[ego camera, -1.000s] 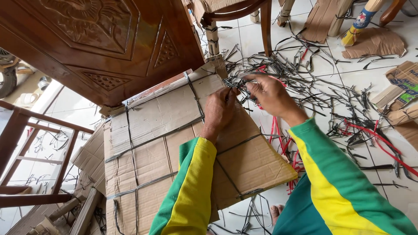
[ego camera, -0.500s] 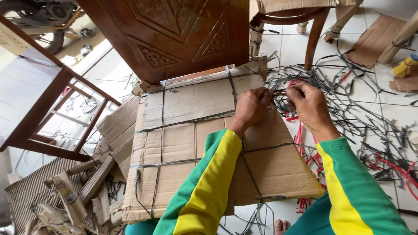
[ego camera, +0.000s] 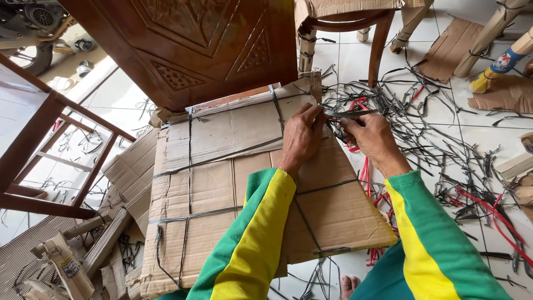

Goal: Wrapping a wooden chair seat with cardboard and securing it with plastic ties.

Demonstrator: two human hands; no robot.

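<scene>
both hands (ego camera: 333,133) pinching black strap (ego camera: 347,113), on strapped cardboard (ego camera: 222,183)

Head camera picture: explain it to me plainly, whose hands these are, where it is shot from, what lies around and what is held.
There is no machine here. A camera worn on a person's head looks down at their own arms in green and yellow sleeves. The left hand rests on a cardboard-wrapped bundle bound with dark straps. The right hand pinches one dark strap that runs between the two hands. Cut strap pieces, black and red, litter the tiled floor. A carved wooden panel stands behind the bundle.
</scene>
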